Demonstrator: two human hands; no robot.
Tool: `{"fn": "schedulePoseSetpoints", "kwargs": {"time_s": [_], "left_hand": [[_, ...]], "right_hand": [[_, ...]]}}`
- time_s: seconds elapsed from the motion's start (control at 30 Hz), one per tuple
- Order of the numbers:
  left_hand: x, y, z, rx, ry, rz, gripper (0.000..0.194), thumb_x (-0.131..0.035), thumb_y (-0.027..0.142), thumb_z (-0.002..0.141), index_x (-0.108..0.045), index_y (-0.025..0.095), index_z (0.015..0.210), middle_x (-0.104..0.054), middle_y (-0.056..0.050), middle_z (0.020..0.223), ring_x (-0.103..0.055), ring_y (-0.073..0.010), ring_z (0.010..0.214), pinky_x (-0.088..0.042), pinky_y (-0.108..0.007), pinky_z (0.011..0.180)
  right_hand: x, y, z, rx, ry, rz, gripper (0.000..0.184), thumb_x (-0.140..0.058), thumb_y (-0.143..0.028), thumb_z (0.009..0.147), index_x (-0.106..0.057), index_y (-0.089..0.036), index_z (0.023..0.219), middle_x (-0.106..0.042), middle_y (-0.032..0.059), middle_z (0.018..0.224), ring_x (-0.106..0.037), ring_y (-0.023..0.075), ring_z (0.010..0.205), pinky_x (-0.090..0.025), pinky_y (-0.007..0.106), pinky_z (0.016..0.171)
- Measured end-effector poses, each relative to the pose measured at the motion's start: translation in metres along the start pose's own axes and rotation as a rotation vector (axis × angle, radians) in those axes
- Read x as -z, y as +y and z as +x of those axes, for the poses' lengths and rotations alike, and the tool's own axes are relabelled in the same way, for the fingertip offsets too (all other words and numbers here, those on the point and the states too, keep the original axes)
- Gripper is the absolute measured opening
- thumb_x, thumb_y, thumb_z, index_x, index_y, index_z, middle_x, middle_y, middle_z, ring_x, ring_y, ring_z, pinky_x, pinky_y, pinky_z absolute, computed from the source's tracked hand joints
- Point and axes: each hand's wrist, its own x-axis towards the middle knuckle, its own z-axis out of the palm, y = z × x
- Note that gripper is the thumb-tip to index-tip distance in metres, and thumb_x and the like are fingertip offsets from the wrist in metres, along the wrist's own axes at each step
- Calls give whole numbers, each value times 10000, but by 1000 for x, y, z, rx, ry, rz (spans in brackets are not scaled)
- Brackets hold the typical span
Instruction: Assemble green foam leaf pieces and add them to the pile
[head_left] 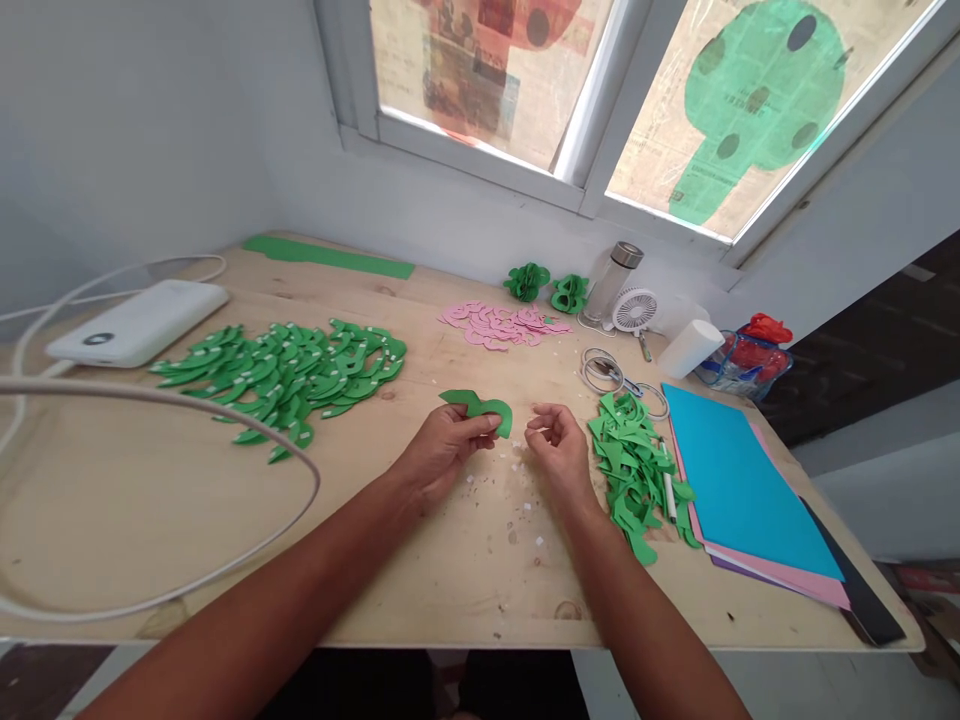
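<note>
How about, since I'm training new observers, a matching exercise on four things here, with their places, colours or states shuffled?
1. Left hand's grip
2. Pink cutouts
3. Boxy device
4. Topmost sheet

A. White, on the table's left
B. Blue
C. Closed on a curved green piece
D. Close to two green rosettes

Pairs: 1-C, 2-D, 3-A, 4-B

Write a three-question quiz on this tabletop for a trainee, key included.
1. Which hand holds a green cutout?
2. True or false: the blue sheet lies over pink paper.
3. Fill in: a metal-capped ____ stands beside the small white fan.

Key:
1. The left hand.
2. True.
3. Bottle.
</note>
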Motion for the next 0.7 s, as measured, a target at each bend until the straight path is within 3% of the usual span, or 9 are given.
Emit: {"fn": "schedulePoseSetpoints", "kwargs": {"time_s": [0.17, 0.3, 0.43, 0.6, 0.7], "left_hand": [[-2, 2, -3, -1, -77, 151, 130, -718, 213, 594, -634, 138, 660, -607, -7, 651, -512, -106, 593, -407, -226, 562], [-5, 4, -6, -36, -124, 274, 209, -714, 194, 578, -635, 145, 765, -618, 0, 688, -530, -119, 621, -399, -224, 561], [-4, 4, -5, -42, -127, 311, 218, -710, 234, 592, -625, 144, 771, -626, -13, 703, -546, -128, 623, -411, -230, 561], [0, 5, -1, -12, -40, 363, 242, -632, 372, 687, -637, 132, 714, -661, -70, 682, -578, -157, 627, -424, -246, 558], [0, 4, -1, -110, 67, 460, 232, -638, 370, 674, -637, 139, 650, -650, -54, 622, -560, -150, 583, -407, -238, 539]], "right_hand": [[-1, -8, -3, 9, -88, 0, 145, -536, -292, 728, -614, -170, 745, -603, 1, 702, -513, 119, 615, -384, 230, 574], [-5, -11, -7, -2, -207, 57, 139, -572, -297, 722, -607, -170, 765, -586, -6, 673, -501, 113, 576, -386, 228, 546], [-8, -6, -7, -57, -196, 110, 153, -616, -306, 688, -581, -169, 745, -551, -28, 609, -459, 96, 499, -359, 215, 483], [-8, -6, -7, -17, -136, 56, 163, -597, -333, 699, -559, -175, 719, -514, -40, 575, -423, 92, 484, -329, 211, 466], [-9, -10, -11, 78, -156, -105, 149, -566, -330, 725, -569, -182, 730, -526, -27, 582, -441, 108, 502, -354, 228, 499]]}}
